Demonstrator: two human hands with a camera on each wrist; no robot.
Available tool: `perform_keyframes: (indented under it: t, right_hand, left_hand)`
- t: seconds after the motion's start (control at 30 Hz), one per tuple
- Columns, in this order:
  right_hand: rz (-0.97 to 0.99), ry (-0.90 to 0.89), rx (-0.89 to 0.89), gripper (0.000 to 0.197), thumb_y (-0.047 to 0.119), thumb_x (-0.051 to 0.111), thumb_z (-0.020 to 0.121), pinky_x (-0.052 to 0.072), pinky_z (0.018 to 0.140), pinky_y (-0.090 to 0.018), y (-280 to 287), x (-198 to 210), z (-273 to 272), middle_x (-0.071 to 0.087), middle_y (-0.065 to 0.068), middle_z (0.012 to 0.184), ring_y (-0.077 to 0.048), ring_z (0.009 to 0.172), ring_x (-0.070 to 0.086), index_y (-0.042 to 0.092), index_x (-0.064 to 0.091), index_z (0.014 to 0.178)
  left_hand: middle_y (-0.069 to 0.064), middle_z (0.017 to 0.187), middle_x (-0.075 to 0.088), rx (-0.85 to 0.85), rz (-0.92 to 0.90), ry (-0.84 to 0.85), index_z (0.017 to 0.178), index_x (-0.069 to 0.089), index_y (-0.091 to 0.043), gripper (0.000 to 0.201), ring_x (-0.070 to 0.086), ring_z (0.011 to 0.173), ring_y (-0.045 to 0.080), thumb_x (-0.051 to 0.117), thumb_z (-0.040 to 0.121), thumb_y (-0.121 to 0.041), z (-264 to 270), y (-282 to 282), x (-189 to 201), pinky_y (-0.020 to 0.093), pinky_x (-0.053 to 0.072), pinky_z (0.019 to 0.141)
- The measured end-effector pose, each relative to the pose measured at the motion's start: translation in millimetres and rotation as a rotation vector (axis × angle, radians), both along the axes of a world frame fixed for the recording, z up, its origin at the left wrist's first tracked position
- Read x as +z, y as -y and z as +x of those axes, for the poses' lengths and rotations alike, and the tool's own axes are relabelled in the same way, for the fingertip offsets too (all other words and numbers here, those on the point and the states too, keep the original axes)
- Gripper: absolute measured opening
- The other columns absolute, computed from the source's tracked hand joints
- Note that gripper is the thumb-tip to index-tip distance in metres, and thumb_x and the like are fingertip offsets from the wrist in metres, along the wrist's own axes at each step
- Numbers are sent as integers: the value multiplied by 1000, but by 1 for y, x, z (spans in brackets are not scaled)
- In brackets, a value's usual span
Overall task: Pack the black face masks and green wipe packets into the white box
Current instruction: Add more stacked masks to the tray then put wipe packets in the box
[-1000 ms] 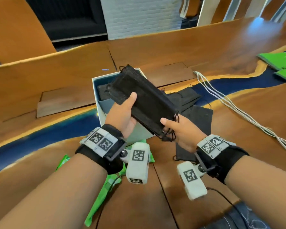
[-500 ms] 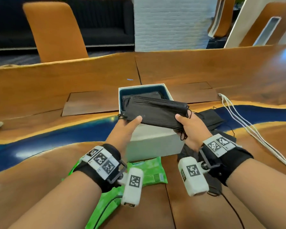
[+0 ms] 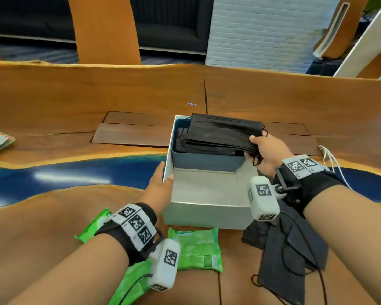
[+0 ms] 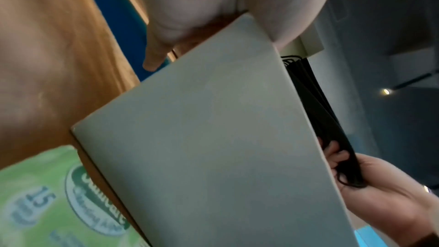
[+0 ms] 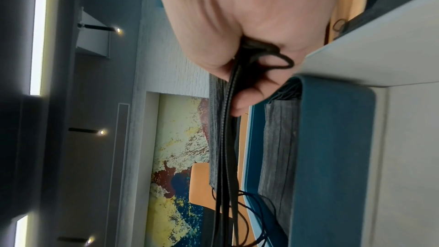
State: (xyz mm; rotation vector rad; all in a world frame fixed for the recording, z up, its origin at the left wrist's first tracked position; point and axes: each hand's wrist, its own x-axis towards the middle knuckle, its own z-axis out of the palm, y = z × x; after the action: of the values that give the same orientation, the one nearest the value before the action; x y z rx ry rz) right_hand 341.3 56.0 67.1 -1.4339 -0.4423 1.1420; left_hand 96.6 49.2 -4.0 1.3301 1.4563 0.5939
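Mask stack (image 3: 223, 135): now right hand (image 3: 264, 153) alone pinches it, over blue compartment (image 3: 207, 162). Left hand (image 3: 160, 190) released it, grips white box (image 3: 205, 213) wall. Insertion imminent.

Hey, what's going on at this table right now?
A person is packing a white cardboard box. The right hand pinches a stack of black pleated face masks over the box's blue inner compartment, which already holds masks. The left hand grips the box's left wall. Green wipe packets and more loose black masks lie on the wooden table.
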Motion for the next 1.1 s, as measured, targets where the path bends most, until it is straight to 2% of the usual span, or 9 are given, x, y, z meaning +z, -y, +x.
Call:
perform_keyframes:
  t: [0.2,0.27,0.33,0.37,0.53,0.7,0.8,0.87,1.1]
  right_hand:
    - [-144,-36,18,14,7,44,99,52,42,-21,-49,3,-14,56,-11,102,-20,76,57,19,48,93]
    - [-292,127,116,16,9,46,97,59,68,-30,-62,0,-14,49,-18,128,-29,104,57,15,51,111]
    - [-420,615,267,42,10,44,97,42,99,-33,-67,-8,-17,34,-21,145,-35,129,42,6,38,139]
    - [-430,692,300,46,11,41,98,36,102,-33,-69,-11,-13,33,-21,147,-35,132,39,4,33,143]
    - [-424,873,328,43,7,41,97,43,91,-37,-72,-18,-6,52,-22,127,-35,115,52,0,35,138]
    - [-401,935,413,52,22,53,93,40,58,-29,-68,-14,-4,53,-9,93,-22,76,51,6,34,138]
    - [-217,1024,396,63,28,58,90,42,91,-32,-60,-14,-8,38,-11,140,-26,118,49,12,29,144]
    - [-103,1106,494,66,30,62,89,28,110,-33,-53,-9,-13,24,-6,150,-22,135,33,20,31,145]
    - [-391,1287,1205,74,37,63,88,23,114,-33,-39,1,-32,12,5,159,-21,144,24,38,20,149]
  left_hand:
    - [8,140,47,-6,-73,-5,146,18,-43,46,53,117,32,25,101,-37,-1,2,1,38,41,102]
    - [0,145,39,-22,-55,-16,148,16,-39,47,43,130,25,25,103,-34,-1,4,4,24,33,99]
    - [0,147,38,-7,-55,17,148,17,-39,46,43,130,23,25,103,-34,-2,5,5,24,33,99]
    - [2,144,43,12,-76,52,146,18,-41,45,48,124,24,25,102,-37,-1,4,5,29,36,102]
    - [2,132,50,54,-95,87,145,21,-43,43,52,113,23,25,102,-38,0,3,1,36,40,103]
    - [2,123,54,56,-110,76,144,22,-43,42,53,100,24,23,102,-39,2,5,5,33,43,93]
    - [-2,130,49,41,-73,68,145,20,-41,43,50,108,17,24,102,-38,1,6,5,33,41,99]
    - [-2,123,50,40,-77,60,145,19,-42,43,51,108,19,24,102,-38,0,5,3,34,41,99]
    - [3,121,51,39,-120,79,145,18,-43,44,53,100,25,23,102,-38,0,4,5,37,45,96]
